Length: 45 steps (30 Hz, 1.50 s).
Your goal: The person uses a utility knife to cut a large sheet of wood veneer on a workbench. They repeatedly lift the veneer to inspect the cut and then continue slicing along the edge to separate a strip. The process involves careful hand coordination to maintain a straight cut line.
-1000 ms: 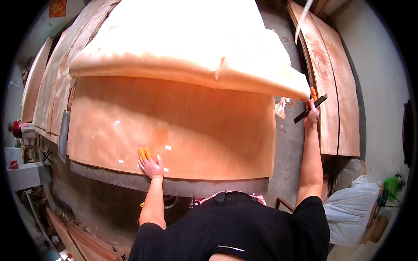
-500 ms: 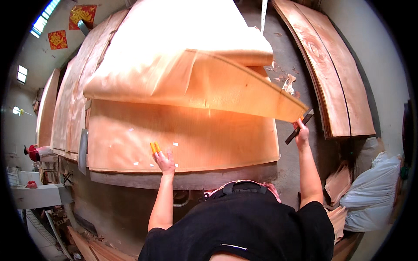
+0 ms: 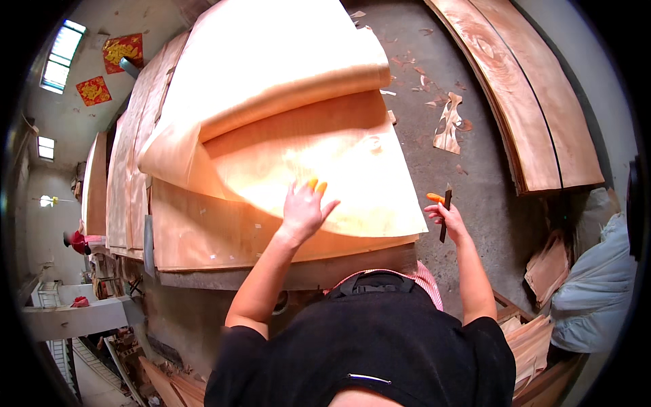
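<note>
A large thin wood veneer sheet [image 3: 380, 169] lies partly folded on a veneer stack [image 3: 190, 237]. Its far part is rolled back in a thick curl, and its right front corner rests near the stack's front edge. My left hand [image 3: 304, 211], with orange finger covers on two fingers, is spread over this sheet, seemingly touching it. Just off the right corner, my right hand [image 3: 453, 221] is closed around a narrow dark blade-like tool [image 3: 447, 197], held nearly upright. An orange cover sits on its stretched-out forefinger. The sheet itself is apart from that hand.
At the right stands another tall veneer stack [image 3: 515, 95]. Veneer scraps [image 3: 447, 125] litter the grey floor. A pale wrapped bundle [image 3: 590, 292] and loose offcuts [image 3: 529, 346] lie at my lower right. More veneer stacks [image 3: 135, 156] line the left, where a person in red [image 3: 78, 242] is far off.
The sheet's right corner has come down from my right hand onto the stack. My right hand has released it and moved down; my left hand has moved up and right onto the sheet.
</note>
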{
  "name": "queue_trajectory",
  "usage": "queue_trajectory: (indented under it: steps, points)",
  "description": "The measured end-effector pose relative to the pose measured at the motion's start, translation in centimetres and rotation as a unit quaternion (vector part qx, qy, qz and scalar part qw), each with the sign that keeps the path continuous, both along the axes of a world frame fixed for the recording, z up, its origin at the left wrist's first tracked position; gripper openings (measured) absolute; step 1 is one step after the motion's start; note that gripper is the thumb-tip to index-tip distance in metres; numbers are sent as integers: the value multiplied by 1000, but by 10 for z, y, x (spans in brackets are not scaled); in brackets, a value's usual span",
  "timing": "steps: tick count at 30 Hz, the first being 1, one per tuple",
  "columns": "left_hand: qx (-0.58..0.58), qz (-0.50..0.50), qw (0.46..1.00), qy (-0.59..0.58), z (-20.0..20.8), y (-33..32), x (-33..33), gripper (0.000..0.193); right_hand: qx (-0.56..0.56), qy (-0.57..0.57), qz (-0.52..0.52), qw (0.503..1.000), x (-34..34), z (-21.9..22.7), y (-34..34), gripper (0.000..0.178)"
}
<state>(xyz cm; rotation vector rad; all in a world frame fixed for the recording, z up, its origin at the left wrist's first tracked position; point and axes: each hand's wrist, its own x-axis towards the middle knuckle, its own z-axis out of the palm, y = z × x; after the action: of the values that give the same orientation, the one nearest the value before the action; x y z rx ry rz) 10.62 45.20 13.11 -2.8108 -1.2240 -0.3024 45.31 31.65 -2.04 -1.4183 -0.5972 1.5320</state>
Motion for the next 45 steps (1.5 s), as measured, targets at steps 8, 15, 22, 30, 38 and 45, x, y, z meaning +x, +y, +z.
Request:
queue_trajectory:
  steps: [8, 15, 22, 30, 38, 45]
  points:
    - [-341, 114, 917, 174, -101, -102, -39, 64, 62, -51, -3, 997, 48, 35, 71, 29]
    - [-309, 181, 928, 101, -141, -147, -41, 73, 266, -138, -13, 954, 38, 145, 216, 30]
    - [-318, 188, 927, 66, -138, -145, -38, 80, 382, -169, -164, 894, 30, 278, 372, 19]
    - [-308, 188, 928, 87, -144, -149, -45, 78, 445, 1, -57, 894, -60, 406, 428, 23]
    - [-335, 159, 926, 73, -146, -142, -51, 78, 454, 7, 74, 888, -16, 443, 461, 21]
    - [-375, 143, 909, 109, -143, -133, -51, 81, 351, 29, 248, 903, -17, 459, 439, 36]
